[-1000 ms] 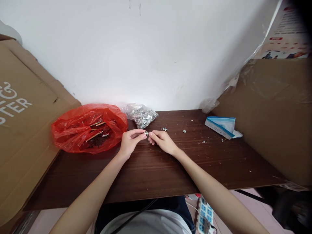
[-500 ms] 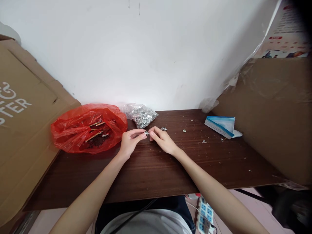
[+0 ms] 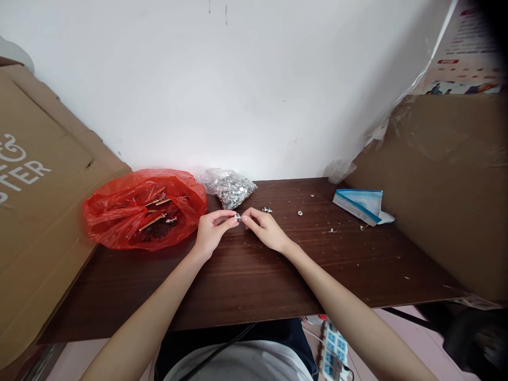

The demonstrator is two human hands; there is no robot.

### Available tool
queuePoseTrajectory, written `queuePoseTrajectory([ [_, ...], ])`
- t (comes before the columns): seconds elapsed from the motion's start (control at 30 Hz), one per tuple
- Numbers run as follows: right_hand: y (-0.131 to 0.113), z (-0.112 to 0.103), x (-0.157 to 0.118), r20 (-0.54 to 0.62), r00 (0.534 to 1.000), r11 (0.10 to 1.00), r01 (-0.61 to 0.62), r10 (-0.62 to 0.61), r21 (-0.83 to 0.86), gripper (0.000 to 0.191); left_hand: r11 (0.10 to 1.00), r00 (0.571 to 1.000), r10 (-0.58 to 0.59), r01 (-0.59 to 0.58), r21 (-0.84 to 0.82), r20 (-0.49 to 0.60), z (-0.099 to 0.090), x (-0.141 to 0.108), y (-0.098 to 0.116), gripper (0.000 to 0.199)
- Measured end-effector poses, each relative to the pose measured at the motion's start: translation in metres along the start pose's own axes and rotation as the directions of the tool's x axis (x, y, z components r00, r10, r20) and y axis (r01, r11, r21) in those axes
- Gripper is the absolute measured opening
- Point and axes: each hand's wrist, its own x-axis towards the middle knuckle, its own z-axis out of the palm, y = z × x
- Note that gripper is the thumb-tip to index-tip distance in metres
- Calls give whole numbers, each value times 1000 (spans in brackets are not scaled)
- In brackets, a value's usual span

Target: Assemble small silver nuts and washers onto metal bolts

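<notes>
A small shiny metal part (image 3: pixel 237 217) is pinched between the thumb and forefinger of my left hand (image 3: pixel 212 232). My right hand (image 3: pixel 265 228) is right beside it, its thumb and forefinger pressed together at the part's right side; what they grip is too small to make out. Behind the hands lies a clear plastic bag of silvery metal pieces (image 3: pixel 234 191). To the left, an open red plastic bag (image 3: pixel 119 211) holds brass-coloured rods and small dark pieces. Another little metal part (image 3: pixel 267 210) lies just behind my right hand.
The dark wooden table (image 3: pixel 254 291) has a white wall behind it and cardboard boxes (image 3: pixel 47 211) at both sides. Small metal bits (image 3: pixel 300 213) and a blue-and-white folded packet (image 3: pixel 359 205) lie on the right.
My right fingertips have shifted slightly left, closer to the metal part. My left hand has hardly moved.
</notes>
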Motion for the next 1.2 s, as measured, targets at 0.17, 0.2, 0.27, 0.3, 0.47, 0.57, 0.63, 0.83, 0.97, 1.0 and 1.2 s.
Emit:
queuePoseTrajectory([
  [0.17, 1, 1, -1, -20, 1000, 999, -6, 7, 32, 26, 998, 1000, 19, -18, 53, -12, -1, 1, -1, 31],
  [0.2, 1, 1, -1, -25, 1000, 1000, 3, -2, 28, 29, 998, 1000, 23, -22, 60, -17, -1, 1, -2, 31],
  [0.27, 1, 1, -1, -17, 1000, 1000, 13, -13, 7, 23, 999, 1000, 17, -17, 47, -14, -1, 1, -3, 32],
  [0.3, 2, 1, 0, -7, 1000, 1000, 13, -13, 3, 23, 999, 1000, 10, -10, 37, -8, -2, 2, -3, 32],
  [0.47, 2, 1, 0, -5, 1000, 1000, -5, 6, 18, 28, 999, 1000, 8, -8, 40, 4, -2, 2, -3, 32],
  [0.57, 3, 1, 0, -26, 1000, 1000, 7, -7, -4, 26, 999, 1000, 6, -6, 35, -5, -1, 2, -3, 32],
  [0.63, 3, 0, 0, -5, 1000, 1000, 18, -18, -2, 30, 1000, 1000, 4, -4, 29, -8, -1, 2, -2, 32],
  [0.83, 2, -1, 0, -43, 999, 1000, 6, -7, -21, 25, 1000, 1000, 6, -6, -2, -1, -1, 2, -2, 31],
  [0.97, 3, -1, 0, -37, 999, 999, 34, -36, -42, 25, 1000, 1000, 7, -7, -29, -11, 0, 2, -1, 32],
  [1.0, 3, -1, 1, -25, 999, 998, 44, -45, -41, 31, 1000, 1000, 5, -5, -29, -15, 0, 2, -2, 33],
  [1.2, 3, -1, 1, -94, 994, 991, 53, -65, -121, 22, 999, 1000, 17, -17, 28, -19, -2, 3, -3, 32],
])
